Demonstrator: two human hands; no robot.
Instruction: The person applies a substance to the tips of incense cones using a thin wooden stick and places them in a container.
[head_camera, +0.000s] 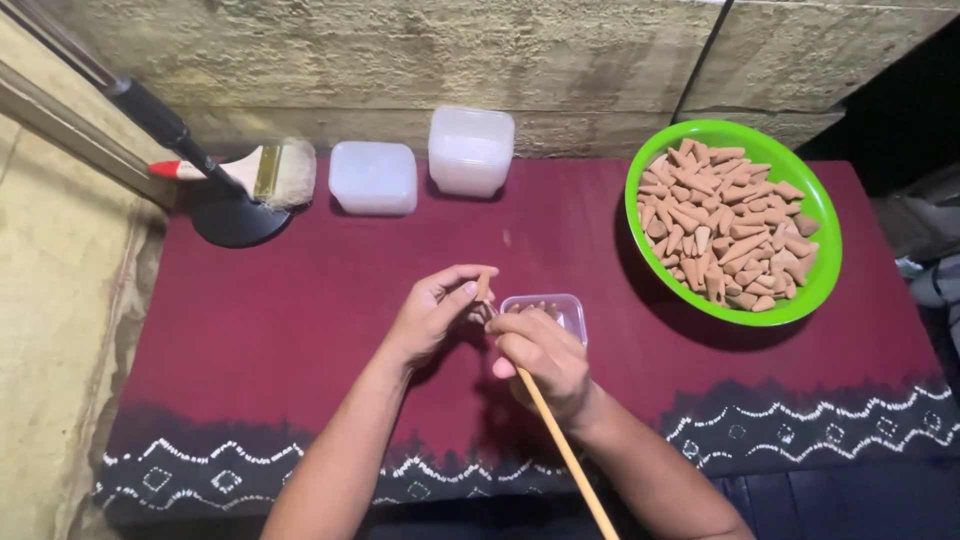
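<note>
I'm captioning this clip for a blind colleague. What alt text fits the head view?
Seen from above, a person's left hand pinches a small brown cone while the right hand holds a thin wooden stick to it, over a small clear container. On the maroon cloth sit a green bowl of cones, two plastic tubs and a paintbrush.

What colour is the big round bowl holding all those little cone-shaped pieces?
The round plastic bowl is bright green, and the small clay-like cones in it are tan-brown; the head view shows it clearly.
</note>
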